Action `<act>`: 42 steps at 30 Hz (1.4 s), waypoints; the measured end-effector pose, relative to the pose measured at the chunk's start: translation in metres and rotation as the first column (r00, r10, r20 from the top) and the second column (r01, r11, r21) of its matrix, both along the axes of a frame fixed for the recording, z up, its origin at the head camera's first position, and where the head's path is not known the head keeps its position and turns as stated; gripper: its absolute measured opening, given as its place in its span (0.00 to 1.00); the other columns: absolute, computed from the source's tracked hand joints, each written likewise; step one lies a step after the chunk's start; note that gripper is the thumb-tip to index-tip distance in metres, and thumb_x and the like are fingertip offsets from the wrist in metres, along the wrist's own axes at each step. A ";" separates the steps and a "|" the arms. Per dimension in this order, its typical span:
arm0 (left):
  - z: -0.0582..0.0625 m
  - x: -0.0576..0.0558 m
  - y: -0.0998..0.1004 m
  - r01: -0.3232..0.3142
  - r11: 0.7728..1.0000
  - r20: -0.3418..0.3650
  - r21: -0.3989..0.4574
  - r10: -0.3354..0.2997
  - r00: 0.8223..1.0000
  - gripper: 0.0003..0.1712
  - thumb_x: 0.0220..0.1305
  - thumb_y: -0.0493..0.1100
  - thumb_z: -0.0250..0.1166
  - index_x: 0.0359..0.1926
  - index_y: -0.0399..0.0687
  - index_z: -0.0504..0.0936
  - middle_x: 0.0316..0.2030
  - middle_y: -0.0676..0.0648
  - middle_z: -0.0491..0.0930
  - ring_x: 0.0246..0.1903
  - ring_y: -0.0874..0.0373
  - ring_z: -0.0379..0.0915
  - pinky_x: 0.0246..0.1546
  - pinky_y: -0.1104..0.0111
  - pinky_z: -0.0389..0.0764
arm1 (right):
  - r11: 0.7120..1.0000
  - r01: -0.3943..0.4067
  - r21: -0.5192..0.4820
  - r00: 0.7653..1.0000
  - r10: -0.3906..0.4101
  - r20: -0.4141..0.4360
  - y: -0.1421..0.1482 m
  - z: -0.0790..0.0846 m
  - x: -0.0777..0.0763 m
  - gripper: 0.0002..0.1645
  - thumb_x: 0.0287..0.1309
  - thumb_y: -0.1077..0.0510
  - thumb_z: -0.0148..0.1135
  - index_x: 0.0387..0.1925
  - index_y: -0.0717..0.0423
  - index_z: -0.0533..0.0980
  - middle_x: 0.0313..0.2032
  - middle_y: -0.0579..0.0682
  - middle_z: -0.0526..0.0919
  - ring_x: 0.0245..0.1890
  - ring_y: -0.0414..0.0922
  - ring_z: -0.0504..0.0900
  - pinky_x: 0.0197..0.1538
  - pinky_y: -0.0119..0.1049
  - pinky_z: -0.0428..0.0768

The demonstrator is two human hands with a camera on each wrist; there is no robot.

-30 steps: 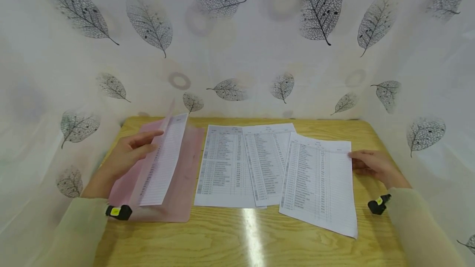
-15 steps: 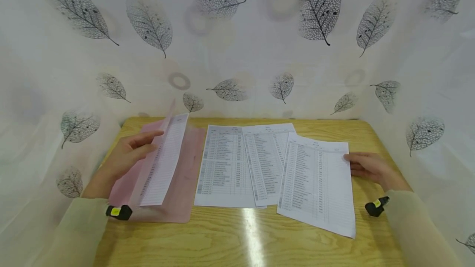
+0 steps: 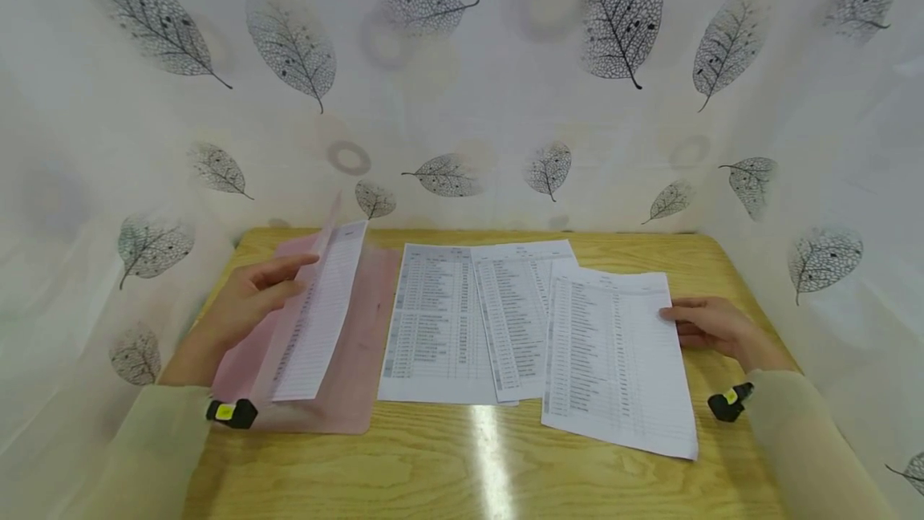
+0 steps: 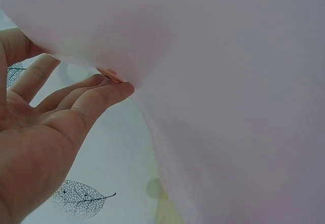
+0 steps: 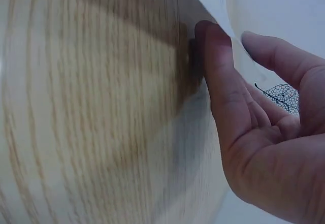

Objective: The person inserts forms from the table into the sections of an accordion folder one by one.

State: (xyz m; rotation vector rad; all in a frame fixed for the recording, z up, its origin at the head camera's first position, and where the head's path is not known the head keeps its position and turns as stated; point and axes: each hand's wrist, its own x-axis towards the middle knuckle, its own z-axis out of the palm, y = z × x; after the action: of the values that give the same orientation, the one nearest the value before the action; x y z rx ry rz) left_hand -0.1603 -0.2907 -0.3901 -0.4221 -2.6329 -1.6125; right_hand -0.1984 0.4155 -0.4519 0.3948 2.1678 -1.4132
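My left hand point(image 3: 249, 299) holds up the translucent cover of a pink folder point(image 3: 354, 375) at the table's left. A printed sheet point(image 3: 328, 319) leans inside that raised cover. In the left wrist view, fingers and thumb grip the edge of the folder cover point(image 4: 228, 92). My right hand point(image 3: 722, 327) pinches the right edge of another printed sheet point(image 3: 613, 351), thumb above and fingers beneath. The right wrist view shows this paper point(image 5: 210, 0) lifted off the tabletop at the pinched edge. Its left side overlaps a middle printed sheet point(image 3: 512, 319).
One more printed sheet point(image 3: 433, 319) lies beside the folder, its right side under the middle sheet. Beneath everything is a wood-grain table point(image 3: 404, 472). A pale curtain point(image 3: 476, 103) with leaf prints hangs behind and on both sides.
My right hand has shifted slightly left, bringing the upper part of its sheet along and turning it a little. My left hand and the folder have stayed put.
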 end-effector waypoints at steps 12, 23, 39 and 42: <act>-0.001 -0.001 -0.001 -0.012 1.000 -0.005 0.008 0.012 1.000 0.22 0.75 0.35 0.63 0.68 0.40 0.80 0.54 0.75 0.79 0.42 0.69 0.76 0.41 0.78 0.77 | 0.992 -0.103 -0.080 0.994 0.099 -0.053 -0.013 -0.001 -0.002 0.36 0.81 0.50 0.54 0.73 0.74 0.60 0.39 0.41 0.89 0.37 0.39 0.90 0.41 0.35 0.88; 0.000 -0.001 0.000 -0.019 1.000 0.015 0.000 0.019 1.000 0.22 0.76 0.37 0.63 0.68 0.42 0.80 0.55 0.74 0.80 0.43 0.68 0.76 0.42 0.76 0.77 | 0.975 -0.103 -0.196 0.992 0.087 -0.093 -0.044 0.010 -0.006 0.41 0.81 0.51 0.54 0.77 0.75 0.52 0.40 0.37 0.89 0.41 0.37 0.90 0.45 0.33 0.88; 0.001 -0.003 0.001 -0.026 1.000 0.051 -0.008 0.026 0.998 0.23 0.76 0.40 0.63 0.69 0.43 0.79 0.56 0.73 0.79 0.48 0.72 0.77 0.45 0.75 0.80 | 0.946 -0.065 -0.317 0.992 0.026 -0.125 -0.097 0.008 -0.025 0.41 0.81 0.53 0.54 0.79 0.74 0.52 0.39 0.38 0.89 0.39 0.35 0.90 0.44 0.30 0.87; 0.002 -0.003 0.001 -0.023 1.000 0.050 0.011 0.023 0.998 0.23 0.76 0.39 0.63 0.69 0.44 0.80 0.55 0.73 0.80 0.47 0.72 0.77 0.45 0.74 0.80 | 0.941 -0.077 -0.328 0.989 0.032 -0.142 -0.111 0.009 -0.029 0.41 0.81 0.54 0.54 0.79 0.74 0.52 0.39 0.38 0.89 0.39 0.34 0.89 0.44 0.29 0.86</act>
State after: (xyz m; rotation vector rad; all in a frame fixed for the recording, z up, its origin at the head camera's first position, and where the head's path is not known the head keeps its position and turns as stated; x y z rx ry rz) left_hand -0.1636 -0.2896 -0.3882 -0.3544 -2.6525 -1.6518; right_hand -0.2277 0.3041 -0.4424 0.1154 1.9698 -1.7800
